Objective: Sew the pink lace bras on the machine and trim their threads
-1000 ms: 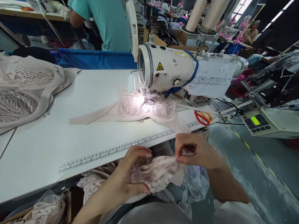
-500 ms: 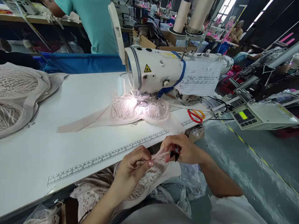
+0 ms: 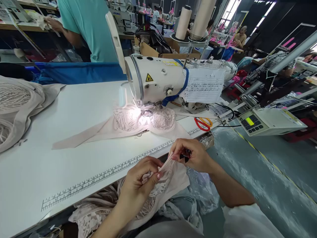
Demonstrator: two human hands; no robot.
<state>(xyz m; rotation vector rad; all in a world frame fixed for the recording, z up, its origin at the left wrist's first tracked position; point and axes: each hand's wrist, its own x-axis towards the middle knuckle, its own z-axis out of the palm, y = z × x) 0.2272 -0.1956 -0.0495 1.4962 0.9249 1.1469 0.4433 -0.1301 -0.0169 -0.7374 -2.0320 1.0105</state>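
While the left hand (image 3: 141, 181) and the right hand (image 3: 192, 155) are holding a lace piece (image 3: 158, 195) in front of the table (image 3: 81, 162), the near edge is running aslant just beyond the knuckles, climbing toward the right. A printed ruler (image 3: 106, 175) is following that edge. White tabletop is stretching from the ruler back to a bra (image 3: 162, 119), which is lying under the head of a sewing machine (image 3: 158, 79) in bright light. A lace bundle (image 3: 17, 109) is taking up the far left. Red and orange scissors (image 3: 203, 124) are resting near the right end, and a control box (image 3: 269, 122) is sitting beyond them. Grey floor (image 3: 247, 162) is extending beside the right forearm, while a lace heap (image 3: 89, 215) is crowding the space below the left one. A clear plastic bag (image 3: 204, 188) is hanging beneath the right wrist.

Each grip is pinching, thumb against fingers, clamping the piece's upper band, and a short slanting stretch is showing between them. The right palm is also holding a small dark tool (image 3: 185, 156), partly hidden. The held piece is looking pale pink, its openwork lace and fine strands draping downward, a plain smooth panel hanging at its right; the left hand is covering some of it.
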